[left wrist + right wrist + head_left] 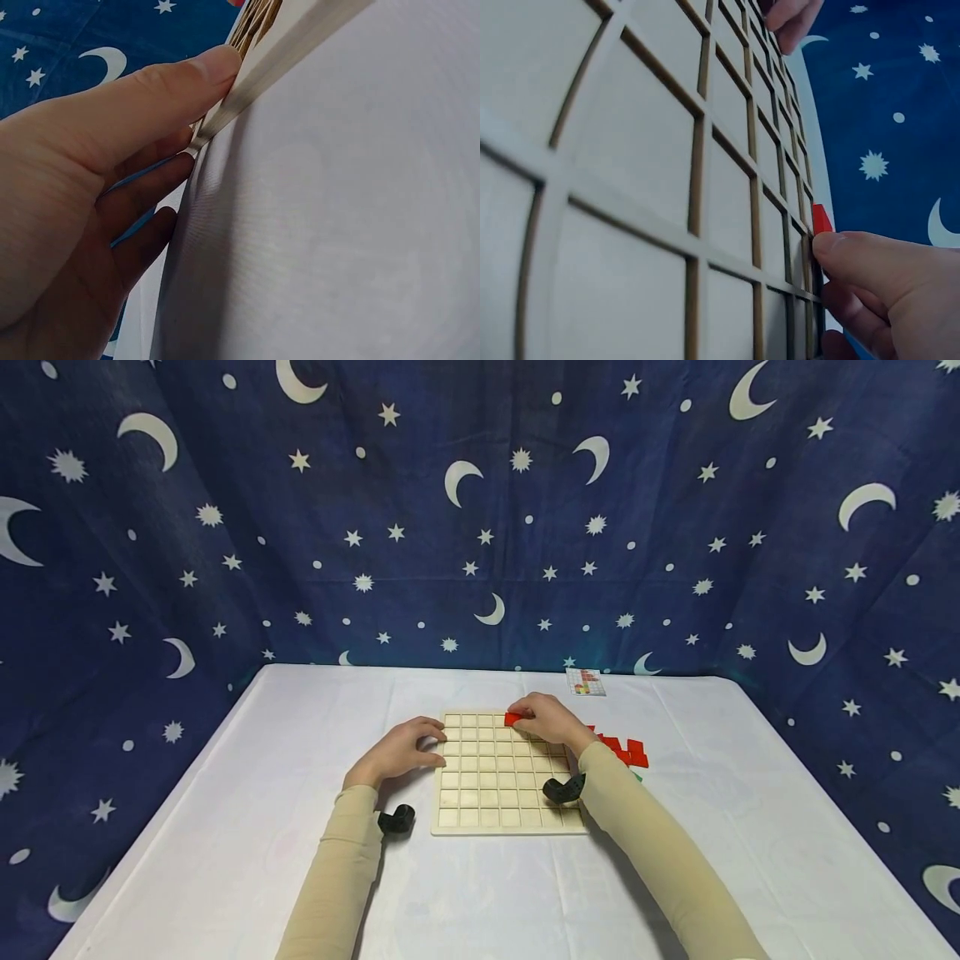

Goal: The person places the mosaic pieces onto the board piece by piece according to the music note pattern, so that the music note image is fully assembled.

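Note:
A pale wooden board [480, 820] with a square grid of recesses lies on the table. My right hand [551, 721] is over its far side, pinching a red tile [512, 719] between thumb and fingers at the far row of squares. In the right wrist view the red tile [821, 219] stands out past the thumb tip, close to the grid. My left hand [401, 748] rests at the board's left edge, thumb and fingertips spread along that edge. The left wrist view shows the thumb [169, 94] against the board's side, with the other fingers lower down.
Several red tiles [636, 753] lie to the right of the board, partly hidden by the right forearm, with a bit of green near them. A printed pattern card [586, 682] lies at the table's far edge. A dark blue star-and-moon curtain [420, 527] surrounds the white table [225, 860].

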Action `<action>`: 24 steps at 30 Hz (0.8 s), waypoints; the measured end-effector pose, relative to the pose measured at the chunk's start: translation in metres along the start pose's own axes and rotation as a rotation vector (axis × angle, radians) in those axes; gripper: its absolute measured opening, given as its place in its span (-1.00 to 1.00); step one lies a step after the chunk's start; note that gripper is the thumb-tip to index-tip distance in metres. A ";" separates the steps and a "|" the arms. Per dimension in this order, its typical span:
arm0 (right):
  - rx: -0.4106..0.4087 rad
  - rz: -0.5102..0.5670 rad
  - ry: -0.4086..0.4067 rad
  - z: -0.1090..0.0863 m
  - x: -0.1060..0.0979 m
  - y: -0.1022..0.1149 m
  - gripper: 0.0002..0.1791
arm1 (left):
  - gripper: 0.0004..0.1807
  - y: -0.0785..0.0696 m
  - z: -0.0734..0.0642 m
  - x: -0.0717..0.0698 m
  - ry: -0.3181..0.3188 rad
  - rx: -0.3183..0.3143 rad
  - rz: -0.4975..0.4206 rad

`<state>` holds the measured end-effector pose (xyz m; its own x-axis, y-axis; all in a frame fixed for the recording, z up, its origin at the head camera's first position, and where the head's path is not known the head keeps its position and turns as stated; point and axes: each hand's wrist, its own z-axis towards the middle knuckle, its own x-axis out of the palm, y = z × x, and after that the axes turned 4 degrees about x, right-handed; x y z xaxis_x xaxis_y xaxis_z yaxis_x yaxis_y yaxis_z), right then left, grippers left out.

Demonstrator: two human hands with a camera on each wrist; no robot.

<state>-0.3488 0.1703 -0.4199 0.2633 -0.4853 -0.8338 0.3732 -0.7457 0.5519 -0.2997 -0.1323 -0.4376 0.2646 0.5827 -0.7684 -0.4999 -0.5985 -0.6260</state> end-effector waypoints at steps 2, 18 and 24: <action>-0.011 -0.005 -0.008 0.003 0.002 0.001 -0.62 | -0.56 -0.001 0.000 0.000 0.001 -0.005 0.002; -0.035 -0.025 -0.013 0.012 0.010 0.006 -0.67 | -0.56 -0.001 0.000 0.002 -0.005 -0.006 0.017; 0.003 -0.019 -0.026 0.014 0.011 0.008 -0.69 | -0.55 0.001 0.001 0.002 -0.009 -0.002 0.014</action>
<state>-0.3554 0.1530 -0.4246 0.2333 -0.4828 -0.8441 0.3754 -0.7560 0.5362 -0.3008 -0.1310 -0.4394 0.2502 0.5792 -0.7759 -0.5020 -0.6077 -0.6154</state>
